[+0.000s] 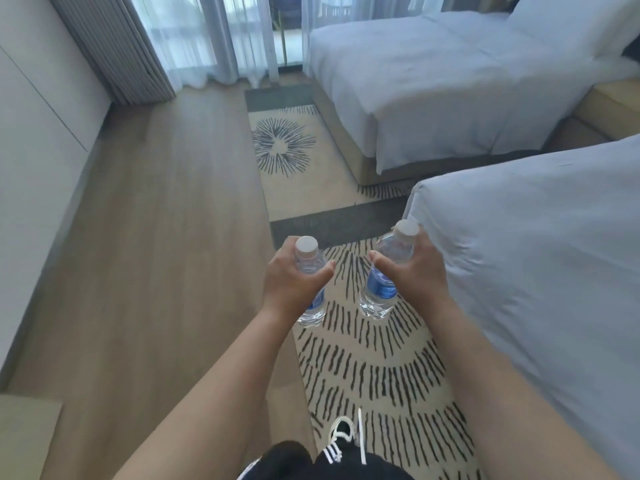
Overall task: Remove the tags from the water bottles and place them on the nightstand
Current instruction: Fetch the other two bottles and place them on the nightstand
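Observation:
I carry two clear water bottles with white caps and blue labels, both held upright in front of me above the patterned rug. My left hand (294, 280) grips the left bottle (310, 282) around its upper body. My right hand (417, 271) grips the right bottle (382, 285) near its shoulder, so the blue label and base hang free below. I see no tag on either bottle neck. A wooden surface (604, 109), perhaps the nightstand, shows between the two beds at the far right.
Two beds with white bedding stand on the right, the near bed (540, 258) just beside my right arm, the far bed (450, 84) beyond. A striped rug (374, 368) runs along their feet. Wood floor (156, 237) lies to the left, curtains (221, 39) ahead.

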Motion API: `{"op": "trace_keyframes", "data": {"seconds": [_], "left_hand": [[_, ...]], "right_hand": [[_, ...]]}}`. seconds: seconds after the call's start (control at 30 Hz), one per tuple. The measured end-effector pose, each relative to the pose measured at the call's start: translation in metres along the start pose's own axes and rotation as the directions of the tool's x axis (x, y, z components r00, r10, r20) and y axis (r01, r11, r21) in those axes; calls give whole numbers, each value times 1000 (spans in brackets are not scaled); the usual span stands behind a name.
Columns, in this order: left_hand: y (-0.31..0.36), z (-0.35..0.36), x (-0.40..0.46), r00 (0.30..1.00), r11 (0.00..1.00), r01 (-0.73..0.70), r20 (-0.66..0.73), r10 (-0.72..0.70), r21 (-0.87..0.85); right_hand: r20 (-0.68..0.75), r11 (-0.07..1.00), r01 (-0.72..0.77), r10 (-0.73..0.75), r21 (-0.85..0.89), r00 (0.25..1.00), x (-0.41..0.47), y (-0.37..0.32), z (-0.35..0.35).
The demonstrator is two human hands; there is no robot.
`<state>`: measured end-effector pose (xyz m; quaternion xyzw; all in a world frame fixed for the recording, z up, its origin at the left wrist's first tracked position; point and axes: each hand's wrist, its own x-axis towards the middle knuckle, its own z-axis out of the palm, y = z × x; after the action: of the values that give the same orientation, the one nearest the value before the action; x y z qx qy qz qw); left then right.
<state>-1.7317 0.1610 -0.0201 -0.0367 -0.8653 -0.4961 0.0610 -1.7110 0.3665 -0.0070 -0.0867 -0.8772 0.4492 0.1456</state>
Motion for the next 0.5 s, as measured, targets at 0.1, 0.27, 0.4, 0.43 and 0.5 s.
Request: {"op": "trace_keyframes", "data": {"seconds": [0.1,0.27,0.4,0.43,0.5], "left_hand": [[9,22,65,1000,1000,-2,-2,2,-7],[15,57,176,1000,1000,11,7,-11,-29],[7,87,276,999,999,1,45,1,-52],[5,94,303,999,998,0,54,3,-60],[1,107,359,997,997,-17,76,22,-70]], "right_hand": [[-14,1000,2,-2,-15,1000,64,7,2],[-39,1000,-7,7,-5,999,168,19,13],[-62,999,-35,34,-29,997,257,38,33],[-70,998,-47,45,-29,997,281,42,39],[-83,997,-66,62,-39,995,330,49,51]]}}
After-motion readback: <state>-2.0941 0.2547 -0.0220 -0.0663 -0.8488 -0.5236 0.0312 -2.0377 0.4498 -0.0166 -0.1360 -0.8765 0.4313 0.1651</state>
